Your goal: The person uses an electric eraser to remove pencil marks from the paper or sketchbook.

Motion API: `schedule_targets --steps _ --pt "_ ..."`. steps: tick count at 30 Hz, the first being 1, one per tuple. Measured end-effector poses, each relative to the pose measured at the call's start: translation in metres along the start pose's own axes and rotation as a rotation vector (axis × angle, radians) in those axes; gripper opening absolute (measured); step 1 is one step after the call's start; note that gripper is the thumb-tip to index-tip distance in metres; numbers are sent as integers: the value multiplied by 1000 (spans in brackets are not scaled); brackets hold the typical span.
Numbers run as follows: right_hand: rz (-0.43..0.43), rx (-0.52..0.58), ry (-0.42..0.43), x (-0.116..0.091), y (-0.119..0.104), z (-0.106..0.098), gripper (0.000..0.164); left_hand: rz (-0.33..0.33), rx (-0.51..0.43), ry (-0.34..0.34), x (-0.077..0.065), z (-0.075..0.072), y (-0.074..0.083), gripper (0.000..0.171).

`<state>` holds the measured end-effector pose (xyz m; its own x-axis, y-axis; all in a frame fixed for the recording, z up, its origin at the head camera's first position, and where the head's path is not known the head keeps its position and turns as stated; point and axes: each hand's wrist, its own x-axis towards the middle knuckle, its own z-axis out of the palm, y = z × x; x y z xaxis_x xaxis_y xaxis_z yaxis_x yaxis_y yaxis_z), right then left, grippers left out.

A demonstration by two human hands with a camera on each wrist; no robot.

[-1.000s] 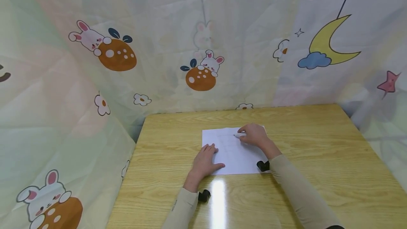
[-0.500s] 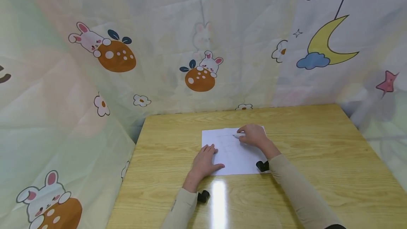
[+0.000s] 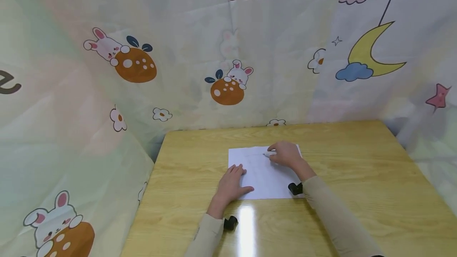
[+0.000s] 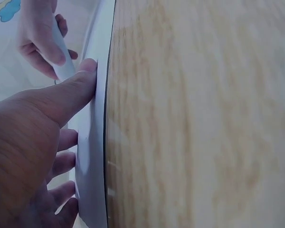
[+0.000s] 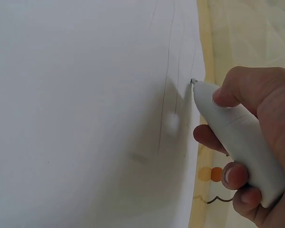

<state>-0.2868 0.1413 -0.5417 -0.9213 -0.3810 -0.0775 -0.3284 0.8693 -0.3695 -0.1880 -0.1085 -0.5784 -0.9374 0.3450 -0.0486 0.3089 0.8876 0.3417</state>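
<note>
A white sheet of paper (image 3: 267,179) lies on the wooden table. Thin dark lines run across it, clearest in the right wrist view. My left hand (image 3: 231,183) rests on the sheet's left side with fingers spread; in the left wrist view its thumb (image 4: 76,88) lies near the paper's front edge. With thumb and fingers curled round it, my right hand (image 3: 285,154) holds a thick white pen (image 5: 244,137) near the sheet's far edge. The pen is tilted, and its small narrow tip (image 5: 194,81) meets the paper at the end of a line.
The wooden tabletop (image 3: 192,177) surrounds the sheet. Patterned cloth (image 3: 185,50) hangs behind the table and along its sides. Black wrist cameras (image 3: 230,223) sit at both sleeve cuffs. A bright reflection lies on the table's front part.
The head view has shifted slightly, so everything sits a little lower in it. Both hands keep nearly the same place on the paper, and the pen shows no clear movement.
</note>
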Motion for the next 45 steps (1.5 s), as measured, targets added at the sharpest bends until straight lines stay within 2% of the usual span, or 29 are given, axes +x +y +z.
schedule_targets --steps 13,17,21,28,35,45 --pt "4 16 14 1 4 5 28 -6 -2 4 2 1 2 72" --pt "2 21 5 1 4 3 28 7 11 12 4 -1 2 72" --pt "6 11 35 2 6 2 27 22 19 21 6 -2 3 72" --pt "-11 28 3 1 5 5 27 2 4 7 2 -1 3 72" --pt "1 -2 35 1 3 8 27 -1 -9 10 0 3 4 72" --pt "-7 22 51 1 2 7 26 -5 -24 8 -1 -3 5 71"
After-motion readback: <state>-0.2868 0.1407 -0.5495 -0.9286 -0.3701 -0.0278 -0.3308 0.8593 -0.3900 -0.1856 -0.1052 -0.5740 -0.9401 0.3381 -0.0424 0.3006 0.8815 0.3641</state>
